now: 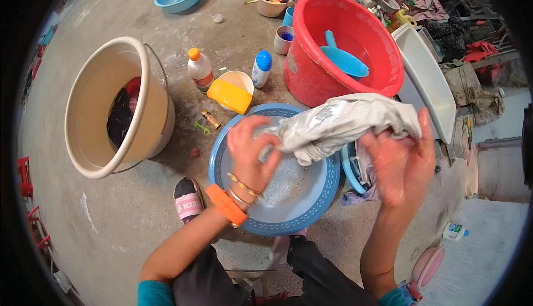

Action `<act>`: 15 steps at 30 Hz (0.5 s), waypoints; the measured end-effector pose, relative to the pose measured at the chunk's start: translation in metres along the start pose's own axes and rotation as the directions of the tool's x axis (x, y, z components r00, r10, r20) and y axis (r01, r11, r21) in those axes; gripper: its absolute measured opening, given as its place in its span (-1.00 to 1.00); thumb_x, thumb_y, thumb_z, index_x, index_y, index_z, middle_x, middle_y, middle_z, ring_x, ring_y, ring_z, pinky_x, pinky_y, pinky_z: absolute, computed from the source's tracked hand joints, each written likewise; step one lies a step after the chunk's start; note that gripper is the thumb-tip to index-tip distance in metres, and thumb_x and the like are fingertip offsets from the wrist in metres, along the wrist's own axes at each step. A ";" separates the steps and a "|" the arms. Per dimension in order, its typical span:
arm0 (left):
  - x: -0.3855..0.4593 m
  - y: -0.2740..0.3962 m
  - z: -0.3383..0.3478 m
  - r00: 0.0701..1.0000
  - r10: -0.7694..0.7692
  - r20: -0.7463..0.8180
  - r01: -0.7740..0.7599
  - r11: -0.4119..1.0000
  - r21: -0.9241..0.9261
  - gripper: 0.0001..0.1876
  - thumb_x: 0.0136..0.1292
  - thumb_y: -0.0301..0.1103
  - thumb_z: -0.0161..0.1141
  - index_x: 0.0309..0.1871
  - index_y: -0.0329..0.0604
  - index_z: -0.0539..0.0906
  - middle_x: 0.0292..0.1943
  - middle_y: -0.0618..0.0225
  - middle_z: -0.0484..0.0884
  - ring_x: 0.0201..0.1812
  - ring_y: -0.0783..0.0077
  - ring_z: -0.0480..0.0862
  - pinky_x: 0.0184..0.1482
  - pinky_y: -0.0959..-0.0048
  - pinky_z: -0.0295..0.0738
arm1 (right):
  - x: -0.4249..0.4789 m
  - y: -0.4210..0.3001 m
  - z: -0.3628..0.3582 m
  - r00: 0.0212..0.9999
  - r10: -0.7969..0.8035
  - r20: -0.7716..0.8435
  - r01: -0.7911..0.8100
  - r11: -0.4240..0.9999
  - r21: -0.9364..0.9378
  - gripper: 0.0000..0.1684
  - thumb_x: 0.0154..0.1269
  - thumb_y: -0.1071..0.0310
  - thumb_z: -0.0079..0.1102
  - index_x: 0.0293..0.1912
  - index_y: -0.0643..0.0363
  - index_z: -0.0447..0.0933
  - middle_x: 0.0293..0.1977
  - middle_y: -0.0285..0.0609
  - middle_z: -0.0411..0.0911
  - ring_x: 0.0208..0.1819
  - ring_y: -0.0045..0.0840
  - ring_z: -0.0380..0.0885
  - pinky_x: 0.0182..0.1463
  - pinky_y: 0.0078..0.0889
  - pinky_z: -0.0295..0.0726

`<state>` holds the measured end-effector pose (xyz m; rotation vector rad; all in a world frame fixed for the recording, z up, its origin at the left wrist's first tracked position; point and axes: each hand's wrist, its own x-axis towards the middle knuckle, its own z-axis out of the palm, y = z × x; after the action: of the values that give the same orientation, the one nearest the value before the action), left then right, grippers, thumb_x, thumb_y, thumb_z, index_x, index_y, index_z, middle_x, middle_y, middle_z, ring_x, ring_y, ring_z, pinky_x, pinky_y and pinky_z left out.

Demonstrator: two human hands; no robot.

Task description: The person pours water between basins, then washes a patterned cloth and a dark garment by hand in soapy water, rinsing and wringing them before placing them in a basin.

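A wet, off-white garment [345,118] with a grey print stretches in a bunched roll above the blue plastic basin [216,172]. My right hand [397,164] holds its right end between the thumb and fingers. My left hand [252,152] is at the other end, fingertips against or just beside the cloth; blur hides whether they grip it. An orange wristband [227,204] and bracelets circle my left wrist. Sudsy water [287,185] lies in the basin, which has a patterned rim.
A cream bucket [79,97] with dark and red cloth stands left. Beyond the basin are a bottle with an orange cap [200,68], a yellow object [230,96] on a bowl and a blue-capped bottle [261,70]. A red tub [300,72] holds a blue dipper [343,60].
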<state>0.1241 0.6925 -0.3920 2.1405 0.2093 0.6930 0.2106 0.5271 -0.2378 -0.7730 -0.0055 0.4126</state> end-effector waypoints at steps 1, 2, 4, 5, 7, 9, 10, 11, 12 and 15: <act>0.006 -0.008 -0.009 0.999 0.002 -0.036 -0.003 1.000 -0.017 -0.81 -0.14 -0.42 0.35 -0.43 -0.08 0.56 0.06 0.23 0.47 0.16 0.12 0.36 0.26 0.13 0.14 | 0.006 -0.006 -0.003 0.995 -0.058 -0.080 0.055 0.998 -0.040 -0.56 0.39 0.14 -0.02 0.04 0.32 0.34 0.01 0.10 0.46 0.06 -0.18 0.48 -0.03 0.04 0.62; 0.010 -0.014 -0.022 0.998 -0.004 -0.059 0.006 1.000 0.024 -0.83 -0.12 -0.43 0.34 -0.43 -0.10 0.58 0.05 0.23 0.48 0.15 0.14 0.37 0.24 0.19 0.17 | 0.010 -0.012 -0.007 0.981 -0.117 -0.158 0.104 0.991 -0.085 -0.59 0.38 0.17 0.00 0.03 0.32 0.35 0.00 0.09 0.47 0.05 -0.18 0.50 -0.05 0.01 0.64; 0.025 -0.020 -0.046 0.996 0.014 -0.085 -0.008 0.998 0.067 -0.86 -0.10 -0.44 0.33 -0.42 -0.11 0.61 0.03 0.24 0.50 0.13 0.17 0.38 0.22 0.24 0.20 | 0.013 -0.026 -0.041 0.985 -0.080 -0.153 0.054 0.985 -0.163 -0.62 0.38 0.19 0.01 0.00 0.31 0.36 -0.05 0.04 0.51 -0.02 -0.21 0.54 -0.06 -0.06 0.65; 0.030 -0.020 -0.051 0.996 0.023 -0.082 -0.017 0.997 0.075 -0.86 -0.10 -0.44 0.33 -0.42 -0.12 0.62 0.02 0.24 0.51 0.13 0.18 0.38 0.21 0.24 0.20 | 0.013 -0.028 -0.059 0.986 -0.055 -0.156 0.023 0.979 -0.203 -0.64 0.38 0.20 0.02 -0.02 0.31 0.37 -0.08 0.02 0.52 -0.06 -0.23 0.56 -0.06 -0.10 0.65; 0.039 -0.019 -0.055 0.992 0.073 -0.100 -0.061 0.991 0.118 -0.85 -0.11 -0.43 0.34 -0.42 -0.11 0.62 0.01 0.25 0.52 0.11 0.17 0.39 0.19 0.23 0.21 | 0.017 -0.020 -0.076 0.971 -0.089 -0.221 0.037 0.973 -0.228 -0.65 0.38 0.19 0.02 -0.05 0.30 0.38 -0.14 -0.02 0.55 -0.11 -0.27 0.59 -0.06 -0.16 0.66; 0.046 -0.019 -0.051 0.983 0.137 -0.118 -0.119 0.982 0.146 -0.86 -0.13 -0.42 0.36 -0.45 -0.07 0.62 -0.03 0.29 0.53 0.08 0.15 0.39 0.14 0.21 0.22 | 0.017 -0.015 -0.083 0.965 -0.089 -0.248 0.042 0.981 -0.192 -0.64 0.38 0.17 0.02 -0.08 0.31 0.40 -0.18 -0.04 0.57 -0.14 -0.30 0.60 -0.07 -0.20 0.66; 0.047 -0.020 -0.052 0.988 0.124 -0.095 -0.107 0.980 0.166 -0.84 -0.12 -0.43 0.34 -0.40 -0.12 0.64 0.00 0.23 0.53 0.10 0.15 0.41 0.20 0.24 0.23 | 0.016 -0.012 -0.084 0.968 -0.071 -0.241 0.038 0.989 -0.140 -0.63 0.38 0.15 0.03 -0.09 0.31 0.40 -0.19 -0.04 0.57 -0.15 -0.31 0.61 -0.07 -0.21 0.66; 0.047 -0.023 -0.049 0.988 0.104 -0.110 -0.086 0.984 0.158 -0.84 -0.13 -0.44 0.34 -0.40 -0.12 0.64 -0.01 0.23 0.53 0.09 0.16 0.42 0.19 0.24 0.24 | 0.015 -0.009 -0.085 0.971 -0.055 -0.234 0.035 0.995 -0.089 -0.62 0.38 0.14 0.03 -0.10 0.32 0.41 -0.21 -0.05 0.57 -0.15 -0.32 0.61 -0.08 -0.22 0.67; 0.048 -0.026 -0.044 0.988 0.088 -0.129 -0.068 0.987 0.149 -0.84 -0.13 -0.44 0.33 -0.40 -0.11 0.64 -0.02 0.24 0.54 0.08 0.16 0.42 0.18 0.25 0.25 | 0.012 -0.009 -0.077 0.974 -0.055 -0.221 0.028 0.992 -0.121 -0.58 0.38 0.09 0.02 -0.10 0.32 0.41 -0.22 -0.05 0.58 -0.18 -0.32 0.61 -0.09 -0.24 0.67; 0.039 -0.034 -0.019 0.979 0.040 -0.202 -0.009 0.988 0.152 -0.82 -0.16 -0.45 0.35 -0.45 -0.12 0.57 -0.10 0.23 0.54 0.00 0.15 0.46 0.08 0.25 0.30 | 0.001 0.003 -0.035 0.975 -0.013 -0.221 -0.012 0.994 -0.111 -0.52 0.40 0.02 -0.04 -0.08 0.33 0.42 -0.23 -0.05 0.58 -0.22 -0.32 0.62 -0.10 -0.24 0.68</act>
<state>0.1496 0.7416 -0.3931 2.2165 0.3562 0.9393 0.2160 0.5060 -0.2656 -0.9263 0.1811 0.3254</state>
